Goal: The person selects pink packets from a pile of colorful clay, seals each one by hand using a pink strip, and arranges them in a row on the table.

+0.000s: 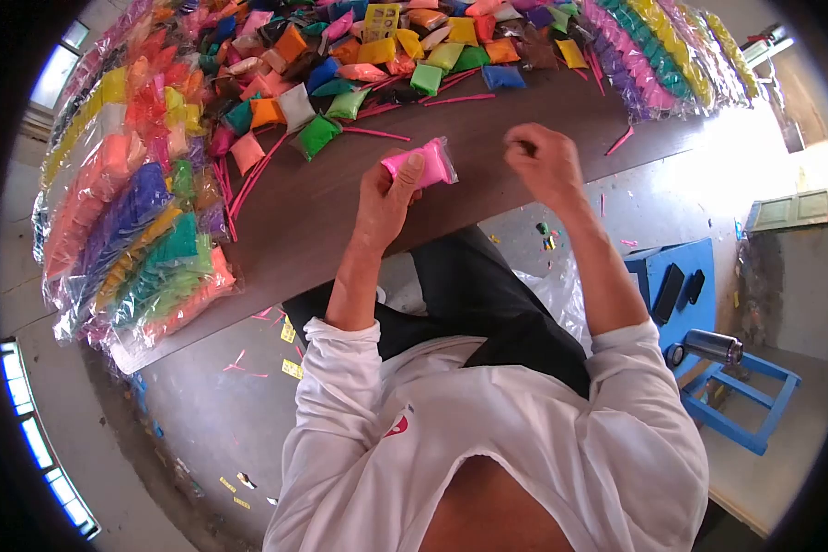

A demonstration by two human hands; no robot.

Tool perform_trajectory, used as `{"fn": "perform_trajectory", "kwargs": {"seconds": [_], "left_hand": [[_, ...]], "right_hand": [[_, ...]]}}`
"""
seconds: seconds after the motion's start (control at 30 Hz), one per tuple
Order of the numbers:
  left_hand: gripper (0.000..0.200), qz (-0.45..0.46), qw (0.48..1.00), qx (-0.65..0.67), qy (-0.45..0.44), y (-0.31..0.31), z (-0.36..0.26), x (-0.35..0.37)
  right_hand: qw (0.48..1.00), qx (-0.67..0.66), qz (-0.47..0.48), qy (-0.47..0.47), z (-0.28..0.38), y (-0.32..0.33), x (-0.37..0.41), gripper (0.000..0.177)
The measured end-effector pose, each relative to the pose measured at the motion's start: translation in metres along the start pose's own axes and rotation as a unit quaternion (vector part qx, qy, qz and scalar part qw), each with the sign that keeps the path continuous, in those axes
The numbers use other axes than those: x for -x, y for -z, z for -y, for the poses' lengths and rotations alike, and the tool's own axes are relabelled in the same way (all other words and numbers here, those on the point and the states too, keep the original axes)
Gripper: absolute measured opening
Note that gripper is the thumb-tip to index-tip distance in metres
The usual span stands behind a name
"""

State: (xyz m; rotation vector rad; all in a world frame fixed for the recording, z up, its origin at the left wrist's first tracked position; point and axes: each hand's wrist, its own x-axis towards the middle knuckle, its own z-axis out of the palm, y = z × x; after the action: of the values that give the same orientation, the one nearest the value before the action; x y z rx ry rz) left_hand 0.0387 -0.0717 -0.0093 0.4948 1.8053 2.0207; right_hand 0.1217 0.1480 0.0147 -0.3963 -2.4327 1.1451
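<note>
My left hand [389, 198] is closed around a small bright pink packet [438, 160], with the thumb pressed on its face. The packet's clear, crimped end points right. To the right, my right hand [545, 164] hovers above the table, slightly blurred and apart from the packet. Its fingers are curled in, and I cannot make out whether anything is between them. Beyond my hands, a loose pile of colored packets covers the back of the brown table [313, 207]; a green packet [318, 136] and a white packet [296, 108] lie at its near edge.
Clear-wrapped strips of colored packets are stacked at the left [147, 239] and at the far right [649, 55]. Thin pink strips [374, 133] lie along the pile. Right of my legs stands a blue stool [754, 396] with a metal flask [714, 347]. Scraps litter the floor.
</note>
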Motion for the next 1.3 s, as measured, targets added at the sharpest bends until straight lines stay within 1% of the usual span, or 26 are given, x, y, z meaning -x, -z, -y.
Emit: {"fn": "perform_trajectory", "kwargs": {"seconds": [0.07, 0.13, 0.17, 0.27, 0.3, 0.37, 0.47, 0.57, 0.67, 0.7, 0.77, 0.8, 0.9, 0.93, 1.0, 1.07, 1.1, 1.13, 1.17, 1.23, 1.3], "left_hand": [[0.039, 0.026, 0.999, 0.017, -0.015, 0.003, 0.001, -0.001], [0.039, 0.046, 0.999, 0.004, -0.021, 0.007, 0.003, -0.002], [0.039, 0.056, 0.998, -0.002, -0.025, 0.007, 0.004, -0.002], [0.038, 0.055, 0.998, 0.019, -0.017, 0.004, 0.000, -0.001], [0.038, 0.054, 0.998, 0.011, -0.019, 0.004, 0.001, -0.001], [0.038, 0.050, 0.998, -0.005, -0.025, 0.004, 0.002, -0.001], [0.038, 0.022, 1.000, 0.008, -0.007, 0.003, 0.007, 0.001], [0.036, 0.010, 0.999, 0.005, -0.038, -0.001, -0.004, 0.005], [0.034, -0.030, 0.999, 0.015, 0.022, 0.001, 0.002, 0.002], [0.035, -0.012, 1.000, 0.002, 0.003, 0.003, 0.005, 0.001], [0.036, 0.030, 0.999, -0.020, -0.032, 0.005, 0.012, -0.001], [0.035, 0.037, 0.995, -0.075, -0.060, 0.005, 0.015, -0.002], [0.029, 0.064, 0.974, -0.198, -0.087, 0.003, -0.003, 0.004], [0.026, 0.073, 0.967, -0.228, -0.089, 0.003, -0.003, 0.004], [0.022, 0.090, 0.949, -0.289, -0.092, 0.001, -0.003, 0.003], [0.020, 0.050, 0.946, -0.253, -0.199, -0.003, 0.022, -0.001], [0.021, 0.030, 0.939, -0.234, -0.251, -0.006, 0.032, -0.002], [0.023, 0.084, 0.977, -0.027, -0.197, -0.007, 0.034, -0.003], [0.027, 0.135, 0.965, 0.183, -0.133, -0.009, 0.036, -0.003], [0.033, 0.164, 0.914, 0.363, -0.078, -0.007, 0.038, -0.004], [0.036, 0.133, 0.932, 0.320, -0.103, -0.003, 0.041, -0.005]], "right_hand": [[0.999, -0.023, -0.028, -0.036, -0.008, 0.027, 0.013, 0.020], [0.984, 0.075, 0.026, -0.162, -0.009, 0.060, 0.023, 0.020], [0.965, 0.124, 0.052, -0.225, -0.009, 0.071, 0.027, 0.020], [0.984, 0.086, 0.034, -0.155, -0.016, 0.075, 0.035, 0.025], [0.992, 0.037, 0.036, -0.118, -0.010, 0.069, 0.035, 0.026], [0.997, -0.061, 0.040, -0.040, 0.014, 0.042, 0.031, 0.029], [0.978, -0.195, 0.072, -0.005, 0.024, -0.008, 0.020, 0.032], [0.976, -0.137, 0.168, 0.019, 0.046, -0.039, 0.005, 0.028], [0.985, -0.136, 0.098, 0.026, 0.042, -0.067, -0.018, 0.025], [0.988, -0.133, 0.071, 0.024, 0.039, -0.070, -0.025, 0.025], [0.993, -0.097, 0.065, 0.006, 0.050, -0.061, -0.051, 0.025], [0.995, -0.077, 0.060, -0.002, 0.060, -0.058, -0.065, 0.024], [0.988, -0.053, 0.119, 0.087, 0.095, -0.072, -0.087, 0.024], [0.982, -0.025, 0.155, 0.103, 0.109, -0.084, -0.089, 0.024], [0.943, -0.064, 0.284, 0.160, 0.132, -0.117, -0.089, 0.026], [0.886, -0.021, 0.316, 0.339, 0.140, -0.165, -0.085, 0.022], [0.877, -0.019, 0.336, 0.344, 0.146, -0.188, -0.080, 0.021], [0.868, -0.017, 0.354, 0.349, 0.154, -0.208, -0.076, 0.020], [0.866, -0.022, 0.363, 0.342, 0.161, -0.225, -0.073, 0.022], [0.865, -0.026, 0.378, 0.329, 0.172, -0.250, -0.072, 0.026], [0.848, -0.032, 0.395, 0.353, 0.172, -0.264, -0.077, 0.027]]}}
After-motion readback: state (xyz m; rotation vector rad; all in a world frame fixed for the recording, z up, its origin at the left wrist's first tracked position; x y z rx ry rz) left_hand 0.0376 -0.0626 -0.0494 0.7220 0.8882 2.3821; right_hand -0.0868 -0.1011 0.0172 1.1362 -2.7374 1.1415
